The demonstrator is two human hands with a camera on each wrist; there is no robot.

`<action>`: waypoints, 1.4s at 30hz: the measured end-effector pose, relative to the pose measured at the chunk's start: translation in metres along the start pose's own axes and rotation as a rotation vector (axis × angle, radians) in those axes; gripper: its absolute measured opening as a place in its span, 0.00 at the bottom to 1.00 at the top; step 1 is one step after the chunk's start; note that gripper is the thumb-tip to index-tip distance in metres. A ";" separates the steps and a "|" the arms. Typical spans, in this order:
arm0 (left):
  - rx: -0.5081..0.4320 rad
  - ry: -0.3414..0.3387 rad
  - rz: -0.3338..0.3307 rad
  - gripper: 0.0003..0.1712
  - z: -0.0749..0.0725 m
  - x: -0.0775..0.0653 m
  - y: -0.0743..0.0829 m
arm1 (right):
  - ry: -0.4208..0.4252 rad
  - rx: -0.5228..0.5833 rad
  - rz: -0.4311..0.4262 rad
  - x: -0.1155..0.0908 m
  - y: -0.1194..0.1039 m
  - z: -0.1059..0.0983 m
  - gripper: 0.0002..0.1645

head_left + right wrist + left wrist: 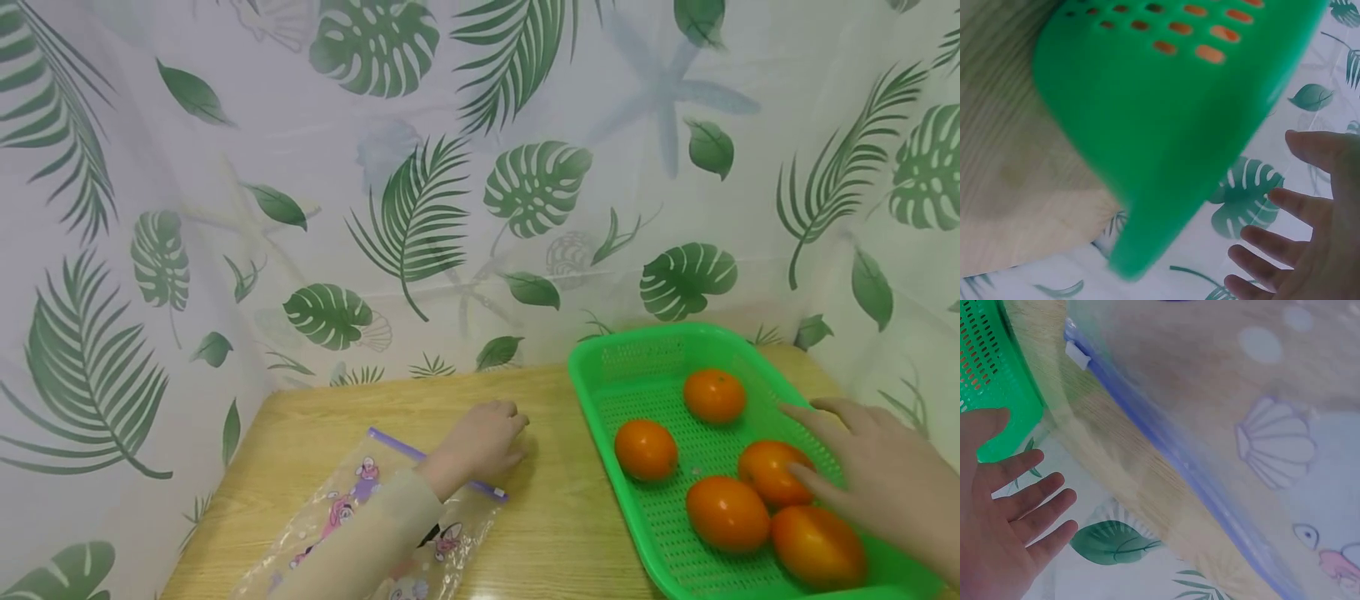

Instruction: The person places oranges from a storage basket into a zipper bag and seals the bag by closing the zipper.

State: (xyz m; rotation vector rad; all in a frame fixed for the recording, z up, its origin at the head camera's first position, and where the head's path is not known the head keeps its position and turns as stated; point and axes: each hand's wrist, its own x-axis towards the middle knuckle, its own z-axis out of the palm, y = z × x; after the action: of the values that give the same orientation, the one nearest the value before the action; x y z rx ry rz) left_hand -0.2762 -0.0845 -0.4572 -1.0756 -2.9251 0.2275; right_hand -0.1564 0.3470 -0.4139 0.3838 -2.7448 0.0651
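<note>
My left hand [480, 446] hovers over the purple slider edge of a clear plastic zip bag [352, 508] printed with pink and purple cartoon figures. In the left wrist view its fingers [1035, 509] are spread, holding nothing. My right hand [877, 467] is over the right side of a green perforated basket [600, 400], fingers extended and apart. Several orange fruits lie in the basket; the nearest to that hand is an orange fruit [772, 467] partly behind the thumb. The right wrist view shows the hand [1304, 231] beside the basket's wall [1147, 112], with nothing in its grasp.
A wooden table [547, 533] carries the bag on the left and the basket on the right. Behind and at both sides hangs a white cloth [465, 350] with green leaf prints. The basket's raised rim stands between the fruits and the bag.
</note>
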 end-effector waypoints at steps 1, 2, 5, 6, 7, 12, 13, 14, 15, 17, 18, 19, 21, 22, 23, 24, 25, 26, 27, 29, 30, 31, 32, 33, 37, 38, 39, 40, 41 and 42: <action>-0.004 0.000 -0.009 0.27 0.000 -0.001 -0.002 | 0.013 0.001 -0.009 0.001 -0.003 -0.001 0.44; -0.011 0.001 -0.019 0.28 -0.001 -0.003 -0.003 | 0.028 0.004 -0.019 0.002 -0.006 -0.001 0.44; -0.038 -0.002 -0.044 0.29 -0.001 -0.008 -0.009 | 0.039 0.002 -0.038 0.007 -0.014 -0.003 0.45; -0.048 -0.003 -0.051 0.30 -0.002 -0.009 -0.010 | 0.042 0.001 -0.043 0.008 -0.016 -0.003 0.45; -0.059 -0.006 -0.058 0.31 -0.003 -0.011 -0.012 | 0.040 0.003 -0.047 0.010 -0.019 -0.002 0.45; -0.080 0.009 -0.066 0.33 -0.010 -0.020 -0.020 | 0.037 -0.009 -0.083 0.017 -0.034 0.001 0.47; -0.080 0.014 -0.064 0.33 -0.011 -0.022 -0.021 | 0.021 -0.007 -0.083 0.018 -0.038 0.001 0.47; -0.082 0.019 -0.062 0.33 -0.012 -0.024 -0.023 | 0.009 -0.008 -0.086 0.019 -0.041 0.001 0.48; -0.083 0.024 -0.059 0.33 -0.013 -0.026 -0.024 | -0.007 -0.006 -0.085 0.021 -0.044 0.001 0.48; -0.082 0.033 -0.054 0.33 -0.016 -0.029 -0.026 | -0.027 -0.002 -0.094 0.023 -0.049 0.001 0.48; -0.081 0.035 -0.053 0.33 -0.017 -0.031 -0.027 | -0.030 -0.001 -0.097 0.024 -0.051 0.001 0.48; -0.081 0.037 -0.052 0.33 -0.018 -0.033 -0.028 | -0.037 -0.001 -0.101 0.025 -0.053 0.001 0.48; -0.074 0.043 -0.050 0.33 -0.019 -0.037 -0.029 | -0.030 0.007 -0.114 0.026 -0.057 0.002 0.49; -0.070 0.047 -0.050 0.33 -0.020 -0.038 -0.030 | -0.026 0.010 -0.122 0.027 -0.059 0.002 0.49; -0.065 0.050 -0.051 0.33 -0.020 -0.040 -0.031 | -0.017 0.011 -0.130 0.028 -0.061 0.002 0.49; -0.063 0.053 -0.053 0.34 -0.021 -0.042 -0.031 | -0.012 0.014 -0.135 0.030 -0.063 0.002 0.50; -0.063 0.057 -0.055 0.34 -0.022 -0.043 -0.032 | -0.007 0.017 -0.145 0.031 -0.065 0.001 0.50; -0.065 0.061 -0.056 0.34 -0.022 -0.045 -0.033 | 0.002 0.021 -0.152 0.033 -0.067 0.001 0.49; -0.067 0.066 -0.058 0.34 -0.023 -0.047 -0.034 | 0.010 0.019 -0.160 0.034 -0.068 0.001 0.49; -0.079 0.078 -0.063 0.34 -0.025 -0.051 -0.036 | 0.019 0.017 -0.172 0.037 -0.072 -0.001 0.49; -0.086 0.082 -0.066 0.34 -0.026 -0.053 -0.037 | 0.014 0.022 -0.175 0.038 -0.074 -0.002 0.49; -0.091 0.085 -0.069 0.34 -0.027 -0.055 -0.038 | 0.012 0.025 -0.181 0.038 -0.076 -0.003 0.49; -0.098 0.089 -0.071 0.34 -0.028 -0.058 -0.040 | 0.007 0.029 -0.183 0.039 -0.078 -0.004 0.48; -0.105 0.092 -0.075 0.34 -0.028 -0.060 -0.041 | 0.002 0.032 -0.185 0.040 -0.080 -0.005 0.48; -0.129 0.102 -0.093 0.34 -0.029 -0.067 -0.046 | -0.012 0.038 -0.196 0.044 -0.086 -0.010 0.49; -0.131 0.107 -0.096 0.33 -0.029 -0.068 -0.047 | -0.016 0.037 -0.196 0.045 -0.088 -0.011 0.49; -0.130 0.110 -0.100 0.33 -0.030 -0.069 -0.049 | -0.018 0.035 -0.196 0.046 -0.089 -0.011 0.49; -0.127 0.111 -0.103 0.34 -0.030 -0.071 -0.049 | -0.020 0.035 -0.197 0.048 -0.090 -0.012 0.49; -0.123 0.111 -0.106 0.34 -0.031 -0.072 -0.050 | -0.022 0.037 -0.197 0.049 -0.091 -0.012 0.49; -0.121 0.113 -0.108 0.34 -0.031 -0.073 -0.051 | -0.021 0.041 -0.199 0.050 -0.092 -0.013 0.48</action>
State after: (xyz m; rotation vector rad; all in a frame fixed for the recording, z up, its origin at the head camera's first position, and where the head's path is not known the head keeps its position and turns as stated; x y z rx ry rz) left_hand -0.2515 -0.1655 -0.4164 -0.9066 -2.9151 -0.0129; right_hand -0.1716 0.2465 -0.3845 0.6707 -2.7140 0.0663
